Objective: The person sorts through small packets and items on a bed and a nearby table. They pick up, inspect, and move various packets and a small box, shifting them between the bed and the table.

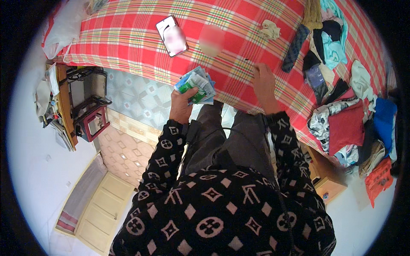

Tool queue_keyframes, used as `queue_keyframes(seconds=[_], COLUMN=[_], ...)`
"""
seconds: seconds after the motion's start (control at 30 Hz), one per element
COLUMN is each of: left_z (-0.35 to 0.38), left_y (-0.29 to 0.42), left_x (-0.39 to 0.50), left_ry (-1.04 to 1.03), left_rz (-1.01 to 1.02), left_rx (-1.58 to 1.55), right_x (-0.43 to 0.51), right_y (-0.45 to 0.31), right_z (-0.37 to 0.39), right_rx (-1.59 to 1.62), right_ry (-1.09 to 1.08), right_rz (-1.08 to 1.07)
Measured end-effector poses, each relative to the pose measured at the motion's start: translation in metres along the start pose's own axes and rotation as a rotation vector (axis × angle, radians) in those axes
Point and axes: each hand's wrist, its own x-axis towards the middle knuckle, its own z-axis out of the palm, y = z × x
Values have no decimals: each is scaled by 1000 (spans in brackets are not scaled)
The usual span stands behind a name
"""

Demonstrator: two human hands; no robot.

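Observation:
My left hand (182, 105) grips a fanned bunch of flat plastic packets (199, 84), green, pale blue and white, with the thumb across the top. It is just in front of the bed's near edge. Over the red plaid bedspread (233, 73) is my right hand (265, 84), back upward and fingers bent; no object shows in it, but its fingertips are partly hidden. A tiny dark object (246, 59) lies near those fingers. Beyond my left hand a smartphone (165, 27) rests on the bedspread, its screen partly blurred. To its right is a blurred oval patch.
A crumpled beige cloth (269, 30) and a dark rolled item (295, 48) lie on the bed, near a straw broom (312, 14). Clothes (346, 128) pile up at the right. Plastic bags (65, 27) sit far left. Below them stands a wooden shelf (65, 105).

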Motion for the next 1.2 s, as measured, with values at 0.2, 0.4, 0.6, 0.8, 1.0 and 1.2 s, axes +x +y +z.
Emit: queue_keyframes(seconds=[0.2,0.4,0.6,0.8,1.0,1.2], left_z=[7,13,46,62,63,65], left_y=[2,1,-18,-36,-45,-42], left_x=[1,1,17,22,19,15], left_ry=[-32,-163,-130,-225,-282,-234], left_rz=[-17,109,-26,72,-68,-129], left_rx=[51,323,78,337,109,-44], right_x=[42,22,-35,-44,-55,-69], right_y=[-13,-22,-68,-103,-97,-23], right_z=[22,6,-24,-19,-26,-64], right_rx=[-342,-268,248,-85,8,-4], right_ry=[-75,16,48,-51,80,180], right_rz=[-190,-170,-182,-251,-336,-254])
